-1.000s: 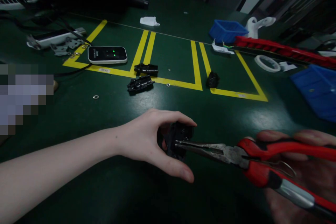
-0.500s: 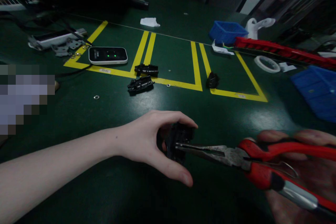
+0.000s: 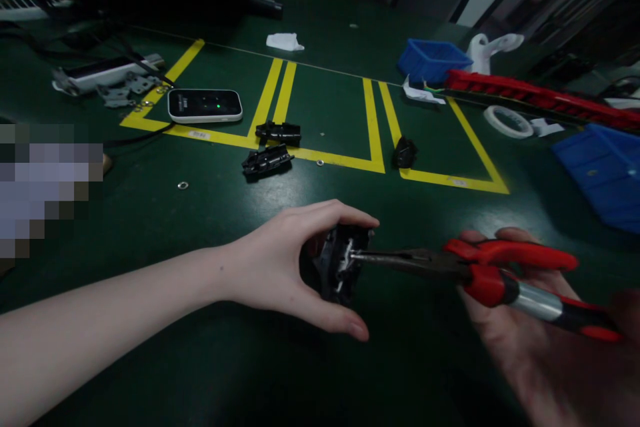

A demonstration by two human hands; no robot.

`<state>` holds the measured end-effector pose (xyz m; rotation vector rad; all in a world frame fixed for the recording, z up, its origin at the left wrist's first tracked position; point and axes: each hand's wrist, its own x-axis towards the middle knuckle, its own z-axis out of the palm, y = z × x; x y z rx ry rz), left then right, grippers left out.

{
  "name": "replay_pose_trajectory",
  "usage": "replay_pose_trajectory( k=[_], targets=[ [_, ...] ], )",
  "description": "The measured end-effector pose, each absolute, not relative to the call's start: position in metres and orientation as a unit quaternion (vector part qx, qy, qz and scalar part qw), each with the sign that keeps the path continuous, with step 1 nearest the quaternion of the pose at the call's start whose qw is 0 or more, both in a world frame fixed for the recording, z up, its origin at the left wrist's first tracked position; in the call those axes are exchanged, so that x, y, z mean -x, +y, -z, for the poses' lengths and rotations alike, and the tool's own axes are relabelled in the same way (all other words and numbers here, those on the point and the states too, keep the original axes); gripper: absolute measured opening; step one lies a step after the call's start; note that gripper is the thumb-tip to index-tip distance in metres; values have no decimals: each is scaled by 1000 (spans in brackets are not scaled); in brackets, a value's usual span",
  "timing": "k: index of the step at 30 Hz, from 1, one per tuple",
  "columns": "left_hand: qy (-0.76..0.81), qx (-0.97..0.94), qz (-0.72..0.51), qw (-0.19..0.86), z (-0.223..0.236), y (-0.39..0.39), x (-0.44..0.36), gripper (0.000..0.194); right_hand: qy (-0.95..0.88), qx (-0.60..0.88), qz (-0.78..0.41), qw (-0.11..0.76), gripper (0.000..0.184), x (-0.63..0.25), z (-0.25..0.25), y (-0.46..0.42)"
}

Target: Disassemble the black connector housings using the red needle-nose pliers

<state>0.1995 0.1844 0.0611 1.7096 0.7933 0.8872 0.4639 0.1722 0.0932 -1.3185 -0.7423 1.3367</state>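
Note:
My left hand (image 3: 287,263) curls round a small black plastic part (image 3: 343,265) just above the green table, thumb below and fingers above. My right hand (image 3: 520,320) grips red-handled needle-nose pliers (image 3: 475,267). The pliers' thin jaws reach left and their tip touches the black part's face, where a pale spot shows. The handles lie squeezed close together in my palm.
Two black plastic parts (image 3: 273,147) and another black piece (image 3: 404,152) lie by yellow floor-tape lines (image 3: 373,123). A small device with a green light (image 3: 205,105) sits at left. Blue bins (image 3: 433,59), a tape roll (image 3: 510,121) and a red rail (image 3: 540,101) are at right.
My right hand has turned the pliers flatter and drawn them up and left, handles now closer together. The black part has tilted in my left hand, showing a pale spot.

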Motion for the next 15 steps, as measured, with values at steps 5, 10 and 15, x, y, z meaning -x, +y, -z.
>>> replay_pose_trajectory(
  k=[5, 10, 15],
  targets=[
    [327, -677, -341, 565, -66, 183, -199, 81, -268, 584, -566, 517, 46, -455, -100, 180],
    [322, -629, -322, 630, -71, 182, -198, 82, -312, 557, -554, 534, 39, -463, -91, 177],
    [332, -583, -264, 693, -74, 186, -194, 86, -387, 509, -534, 553, 46, -482, -78, 169]
  ],
)
